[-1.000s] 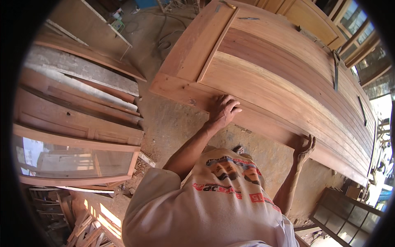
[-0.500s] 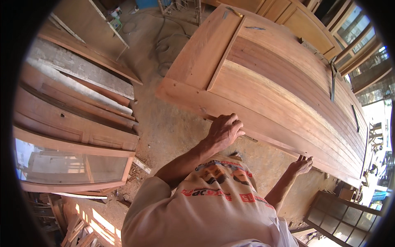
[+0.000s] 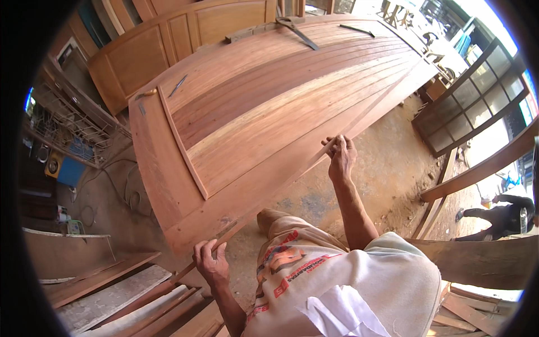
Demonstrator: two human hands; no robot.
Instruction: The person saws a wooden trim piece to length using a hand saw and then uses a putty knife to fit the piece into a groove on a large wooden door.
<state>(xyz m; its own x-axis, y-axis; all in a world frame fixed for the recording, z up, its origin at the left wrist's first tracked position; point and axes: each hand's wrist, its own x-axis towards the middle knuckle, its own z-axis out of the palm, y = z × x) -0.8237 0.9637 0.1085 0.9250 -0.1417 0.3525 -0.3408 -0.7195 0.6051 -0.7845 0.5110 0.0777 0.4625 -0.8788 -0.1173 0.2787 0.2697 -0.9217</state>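
Our left hand [image 3: 210, 261] pinching a thin wooden strip [image 3: 281, 188], our right hand [image 3: 341, 157] gripping its far end, along the door panel [image 3: 269, 106] edge

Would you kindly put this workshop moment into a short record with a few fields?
Setting: wood workshop with a dirt floor
Main piece: large plank door panel lying flat, pale and reddish boards
Left hand: left hand grips a thin wooden strip at its near end
Right hand: right hand pinches the same strip along the panel's near edge
On the panel: dark metal tool at the far end
Nearby: glazed window frame leaning at right; stacked planks lower left
Others: another person at the right rim
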